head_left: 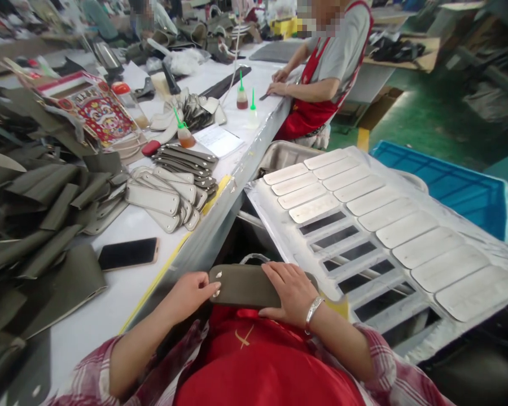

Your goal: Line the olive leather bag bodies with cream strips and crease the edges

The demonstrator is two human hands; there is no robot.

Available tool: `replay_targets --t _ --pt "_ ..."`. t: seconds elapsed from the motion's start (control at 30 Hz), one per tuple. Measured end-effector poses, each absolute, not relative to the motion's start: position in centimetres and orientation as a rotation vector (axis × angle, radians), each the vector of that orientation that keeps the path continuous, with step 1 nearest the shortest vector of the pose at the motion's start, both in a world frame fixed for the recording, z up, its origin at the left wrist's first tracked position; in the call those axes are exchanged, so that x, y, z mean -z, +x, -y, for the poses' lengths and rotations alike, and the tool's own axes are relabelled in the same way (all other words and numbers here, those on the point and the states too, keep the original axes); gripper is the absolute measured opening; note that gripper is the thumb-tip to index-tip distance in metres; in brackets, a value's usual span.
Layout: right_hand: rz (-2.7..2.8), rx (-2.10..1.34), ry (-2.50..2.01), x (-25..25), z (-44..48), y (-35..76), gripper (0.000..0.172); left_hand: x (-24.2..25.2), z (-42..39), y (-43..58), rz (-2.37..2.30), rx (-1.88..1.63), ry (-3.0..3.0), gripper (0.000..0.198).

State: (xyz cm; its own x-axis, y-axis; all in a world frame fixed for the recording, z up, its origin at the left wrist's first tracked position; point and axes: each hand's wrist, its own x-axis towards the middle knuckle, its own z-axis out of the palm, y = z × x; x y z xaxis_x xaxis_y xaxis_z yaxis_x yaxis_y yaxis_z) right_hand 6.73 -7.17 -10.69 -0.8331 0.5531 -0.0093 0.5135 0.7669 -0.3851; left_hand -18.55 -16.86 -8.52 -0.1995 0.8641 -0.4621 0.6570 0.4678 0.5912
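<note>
An olive-green rounded panel lies level in front of the red apron, held between both hands. My left hand pinches its left end, with the thumb beside two small pale spots. Across its right part rests my right hand, fingers on top and thumb at the lower edge. To the right, a white board bears rows of pale rounded pieces and several open slots. Stacked pale pieces and dark strips sit on the table at the left.
The white table carries a black phone, a heap of olive pieces, green-tipped bottles and a paper sheet. A blue crate stands at the right. A co-worker in a red apron works at the table's far edge.
</note>
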Motion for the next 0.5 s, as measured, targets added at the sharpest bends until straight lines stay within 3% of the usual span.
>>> replay_targets --t 0.33,0.5 --pt "2.802 -0.602 -0.87 10.8 7.1 7.2 0.089 6.0 13.5 -9.7 -1.74 -0.489 1.493 0.031" --pt "2.778 -0.619 -0.858 10.8 6.9 7.2 0.065 5.6 12.2 -6.0 -1.578 -0.612 1.484 0.028"
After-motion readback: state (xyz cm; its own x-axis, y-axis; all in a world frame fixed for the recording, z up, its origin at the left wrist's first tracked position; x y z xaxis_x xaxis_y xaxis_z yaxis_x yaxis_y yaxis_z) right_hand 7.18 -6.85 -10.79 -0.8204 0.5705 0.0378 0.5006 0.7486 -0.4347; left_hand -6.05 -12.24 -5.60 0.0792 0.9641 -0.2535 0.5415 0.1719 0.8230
